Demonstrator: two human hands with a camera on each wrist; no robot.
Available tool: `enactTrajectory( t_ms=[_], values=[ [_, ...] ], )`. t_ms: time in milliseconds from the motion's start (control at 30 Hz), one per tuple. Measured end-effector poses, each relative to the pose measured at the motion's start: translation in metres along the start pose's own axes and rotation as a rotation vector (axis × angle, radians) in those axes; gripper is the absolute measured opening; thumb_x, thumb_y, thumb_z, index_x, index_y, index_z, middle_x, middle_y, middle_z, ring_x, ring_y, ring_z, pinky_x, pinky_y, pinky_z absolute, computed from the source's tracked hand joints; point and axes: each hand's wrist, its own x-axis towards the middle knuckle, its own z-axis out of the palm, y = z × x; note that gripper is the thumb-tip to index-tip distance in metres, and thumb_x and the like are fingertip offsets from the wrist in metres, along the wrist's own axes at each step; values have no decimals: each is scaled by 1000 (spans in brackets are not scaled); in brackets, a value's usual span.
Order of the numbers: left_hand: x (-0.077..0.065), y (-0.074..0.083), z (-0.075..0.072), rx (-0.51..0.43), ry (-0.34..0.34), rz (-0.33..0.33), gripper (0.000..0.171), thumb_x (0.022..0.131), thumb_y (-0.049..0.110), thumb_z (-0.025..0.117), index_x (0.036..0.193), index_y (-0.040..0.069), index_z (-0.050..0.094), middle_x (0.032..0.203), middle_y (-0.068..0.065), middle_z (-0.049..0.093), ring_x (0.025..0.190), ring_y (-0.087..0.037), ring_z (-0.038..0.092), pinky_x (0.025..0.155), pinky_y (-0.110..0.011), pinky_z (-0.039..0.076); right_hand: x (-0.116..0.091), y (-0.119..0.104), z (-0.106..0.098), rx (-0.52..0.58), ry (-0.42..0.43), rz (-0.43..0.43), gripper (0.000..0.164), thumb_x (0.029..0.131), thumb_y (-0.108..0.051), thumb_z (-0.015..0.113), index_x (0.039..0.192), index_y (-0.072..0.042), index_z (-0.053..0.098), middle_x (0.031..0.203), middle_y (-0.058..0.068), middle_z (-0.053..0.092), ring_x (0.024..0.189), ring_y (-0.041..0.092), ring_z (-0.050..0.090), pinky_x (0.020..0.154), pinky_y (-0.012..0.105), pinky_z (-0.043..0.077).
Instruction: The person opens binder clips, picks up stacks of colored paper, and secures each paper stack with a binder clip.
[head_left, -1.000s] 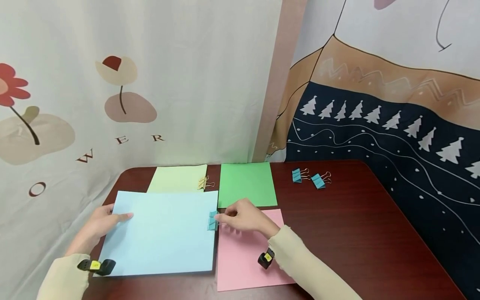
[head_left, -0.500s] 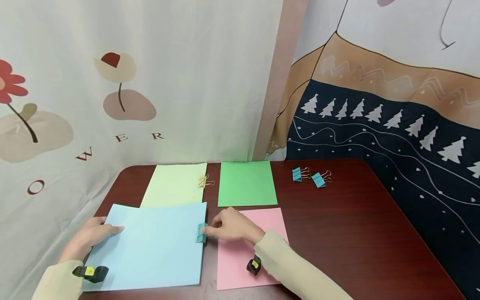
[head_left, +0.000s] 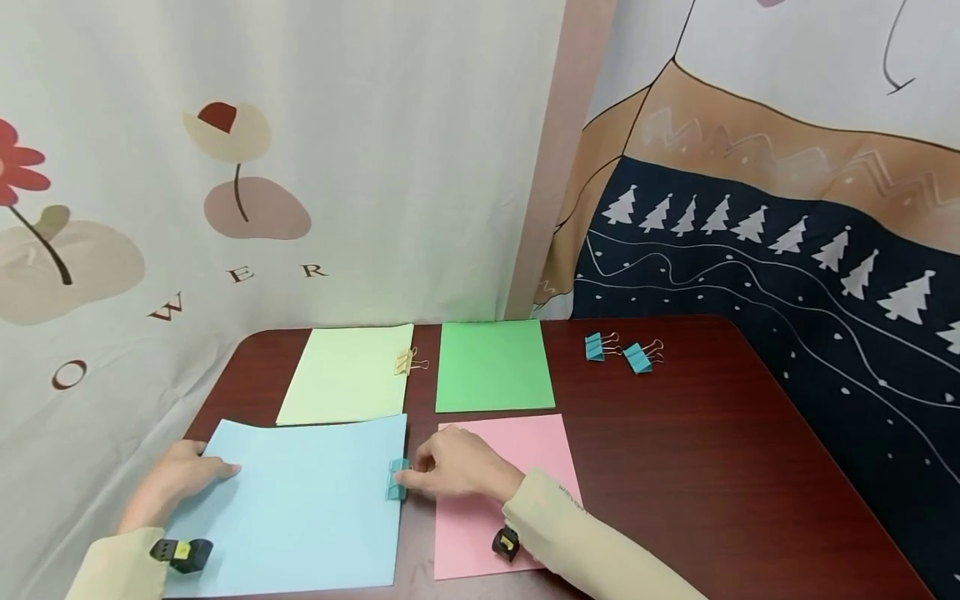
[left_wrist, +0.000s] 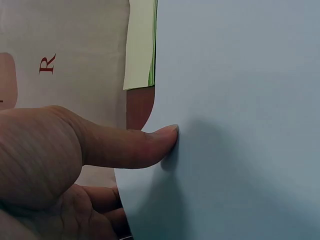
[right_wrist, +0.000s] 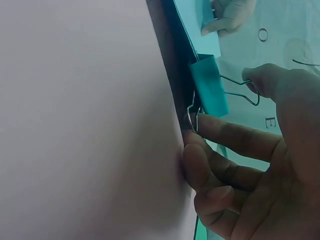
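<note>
"What's at the far left?"

"A pale curtain (head_left: 397, 150) printed with flowers and letters. In front of it is the left hand (head_left: 174, 481), a black device (head_left: 182, 554) strapped at its wrist."

"How are that hand's fingers?"

"Clamped on the left edge of the blue paper (head_left: 300, 517): thumb flat on top, other fingers tucked behind. The paper lies over the near left part of the table (head_left: 675, 458)."

"And beyond the paper?"

"A light green stack (head_left: 341, 375) with a yellow clip (head_left: 405, 362) on its right edge."

"What's on the blue paper's own right edge?"

"A turquoise clip (head_left: 394, 490), wire handles pointing right. The right hand (head_left: 457, 468) grips those handles, thumb on one, index finger at the other. In the right wrist view the handles stand apart."

"What's under that hand?"

"The pink paper (head_left: 472, 537), partly covered by the hand and sleeve (head_left: 592, 533). Just beyond it lies the green paper (head_left: 495, 367)."

"Farther right?"

"One loose clip (head_left: 595, 347), also turquoise, with another loose clip (head_left: 638, 358) just beside it, near the table's far edge. Behind the table's right side hangs a dark blue cloth (head_left: 750, 258) with white trees."
</note>
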Motion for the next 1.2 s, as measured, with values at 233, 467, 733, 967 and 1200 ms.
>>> enactTrajectory(
  t_ms=[233,467,733,967,1200],
  values=[
    [-6,0,-1,32,36,-1,82,88,31,71,132,-28,36,129,-46,44,117,-55,48,99,-63,45,-1,-3,2,-15,-5,15,42,95,-55,64,62,-30,63,54,-21,53,58,0,43,67,16,41],
    [-6,-4,-2,32,50,10,75,85,33,75,120,-27,45,112,-40,54,102,-46,53,89,-57,49,-3,-6,2,-36,18,-30,41,95,-51,65,60,-29,63,58,-21,52,60,-3,42,54,16,35],
    [-12,-5,-5,79,74,55,74,84,43,73,116,-20,52,101,-31,59,92,-39,57,77,-49,50,-4,-2,-1,-12,13,-13,41,95,-57,63,67,-28,65,60,-19,53,64,-1,45,62,15,40],
    [-13,6,-9,72,157,94,88,91,60,62,130,-18,46,117,-34,56,98,-41,57,78,-51,49,-6,8,-16,43,25,-18,39,96,-59,62,98,-22,74,88,-12,64,75,-2,55,70,16,47],
    [-12,29,-5,-14,230,187,100,97,69,47,143,-19,36,137,-42,48,117,-54,53,89,-61,48,-15,22,-36,58,71,23,57,96,-63,59,129,-19,68,125,-5,67,110,11,64,95,31,53]
  ],
)
